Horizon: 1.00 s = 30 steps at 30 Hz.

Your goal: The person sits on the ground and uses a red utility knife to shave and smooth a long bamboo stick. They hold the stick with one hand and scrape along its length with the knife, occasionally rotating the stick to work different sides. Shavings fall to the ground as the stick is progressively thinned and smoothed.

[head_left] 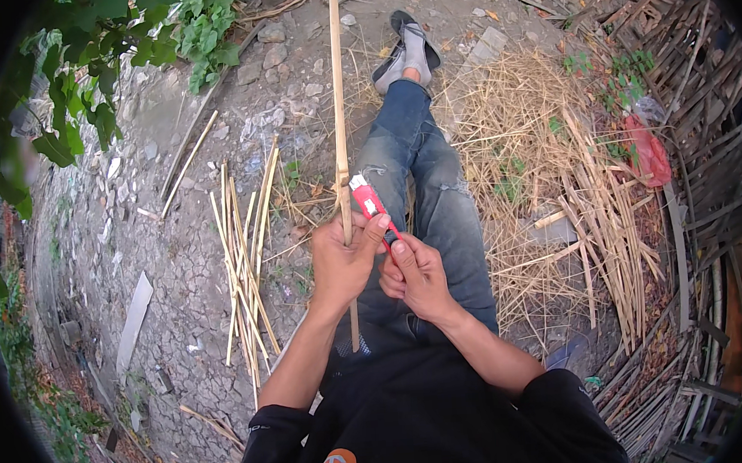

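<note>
A long pale bamboo strip (338, 87) runs upright through the middle, with a rough node partway along it. My left hand (340, 264) is closed around the strip below that node. Just right of the strip, a narrow red utility knife (366, 199) with white patches slants up and left, its pale tip close to the node. My right hand (416, 276) grips the knife's lower end, while my left thumb presses against its body. The blade edge is too small to make out. Below my hands, the strip's lower end reaches my lap.
My outstretched legs (447, 217) lie across the dirt ground. Several split bamboo strips (249, 266) lie at left, near a flat grey piece (134, 321). At right are straw-like shavings (511, 136), another strip pile (608, 241), a red plastic bag (646, 150) and stacked wood. Leaves (59, 141) hang upper left.
</note>
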Motion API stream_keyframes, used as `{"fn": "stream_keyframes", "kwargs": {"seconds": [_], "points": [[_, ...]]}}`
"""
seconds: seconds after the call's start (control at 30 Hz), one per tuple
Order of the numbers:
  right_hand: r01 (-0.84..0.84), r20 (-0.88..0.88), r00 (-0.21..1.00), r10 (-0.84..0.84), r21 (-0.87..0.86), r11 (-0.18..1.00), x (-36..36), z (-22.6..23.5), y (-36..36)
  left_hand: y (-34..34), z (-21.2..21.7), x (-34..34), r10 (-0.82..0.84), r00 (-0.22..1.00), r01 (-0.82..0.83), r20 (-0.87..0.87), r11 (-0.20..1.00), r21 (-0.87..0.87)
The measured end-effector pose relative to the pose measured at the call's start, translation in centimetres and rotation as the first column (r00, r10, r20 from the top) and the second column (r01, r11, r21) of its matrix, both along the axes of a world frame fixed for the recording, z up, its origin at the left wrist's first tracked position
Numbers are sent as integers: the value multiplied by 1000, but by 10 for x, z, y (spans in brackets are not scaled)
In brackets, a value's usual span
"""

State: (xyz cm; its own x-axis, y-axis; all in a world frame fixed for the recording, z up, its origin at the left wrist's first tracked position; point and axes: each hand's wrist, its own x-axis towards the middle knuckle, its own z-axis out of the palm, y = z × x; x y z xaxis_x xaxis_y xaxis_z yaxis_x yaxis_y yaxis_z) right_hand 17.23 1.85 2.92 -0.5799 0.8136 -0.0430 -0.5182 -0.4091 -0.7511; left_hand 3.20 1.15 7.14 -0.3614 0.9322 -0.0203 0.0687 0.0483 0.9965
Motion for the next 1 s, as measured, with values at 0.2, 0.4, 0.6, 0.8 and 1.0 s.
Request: {"fn": "stream_keyframes", "kwargs": {"seconds": [0.2,0.4,0.6,0.8,1.0], "points": [[-1,21,1000,1,8,1000,1,0,1,2,-9,-2,-16,999,16,42,1000,9],[36,74,997,-39,41,998,3,4,4,3,-8,-6,-91,995,90,32,995,37],[8,55,998,-10,32,999,7,9,9,7,-17,-7,-188,970,179,158,982,67],[-57,26,998,56,48,997,9,9,10,6,-15,-8,-169,975,168,145,986,19],[-78,21,997,77,52,996,9,10,9,2,-8,-2,-132,977,133,168,991,5]]}}
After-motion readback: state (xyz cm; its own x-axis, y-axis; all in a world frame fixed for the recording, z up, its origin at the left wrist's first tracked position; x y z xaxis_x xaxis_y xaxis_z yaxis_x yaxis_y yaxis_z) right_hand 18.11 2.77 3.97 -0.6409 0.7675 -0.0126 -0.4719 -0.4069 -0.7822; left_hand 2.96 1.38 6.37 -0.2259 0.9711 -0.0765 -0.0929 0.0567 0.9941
